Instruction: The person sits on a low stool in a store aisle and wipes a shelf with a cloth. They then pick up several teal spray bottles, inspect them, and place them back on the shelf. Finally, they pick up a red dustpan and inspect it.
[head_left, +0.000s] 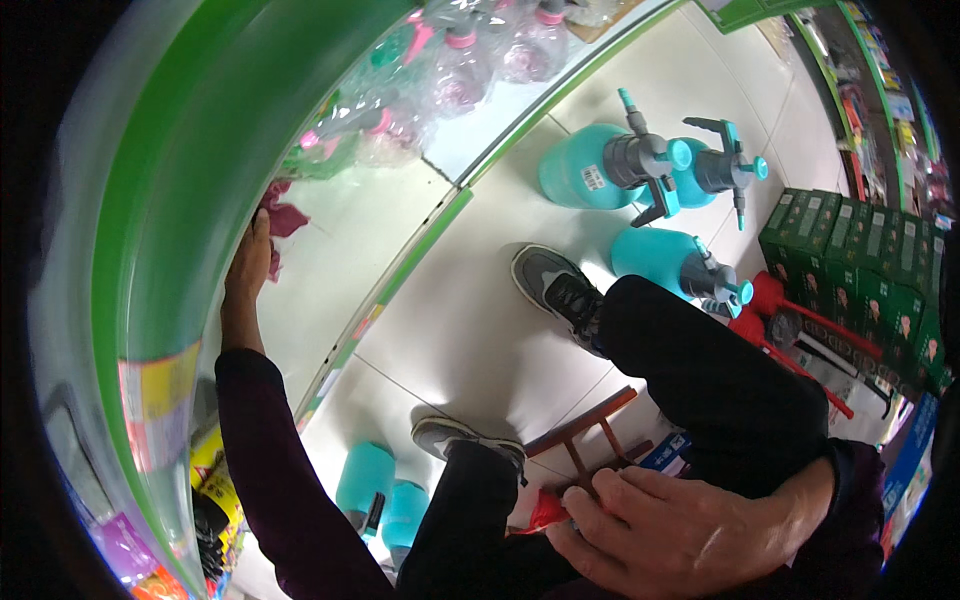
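Observation:
On the white bottom shelf (352, 240), deep under a green-edged upper shelf (180, 225), my left hand (251, 255) presses a crumpled maroon cloth (285, 219). The upper shelf's edge hides part of that hand and cloth. Clear plastic spray bottles (461, 71) with pink collars, some in clear wrap, stand farther along the same shelf. My right hand (675, 517) hangs near my legs, back upward, fingers loosely bent and slightly apart. Nothing shows in it, though its palm is hidden. A red object (549, 510) is visible just past its fingertips, partly covered.
Turquoise pump sprayers (589, 165) stand on the tiled floor (450, 330) by my shoe (559, 289); more sprayers (365, 476) are at lower left. A brown wooden frame (581, 424) lies between my legs. Dark green boxes (847, 262) and red plungers (769, 292) sit at right.

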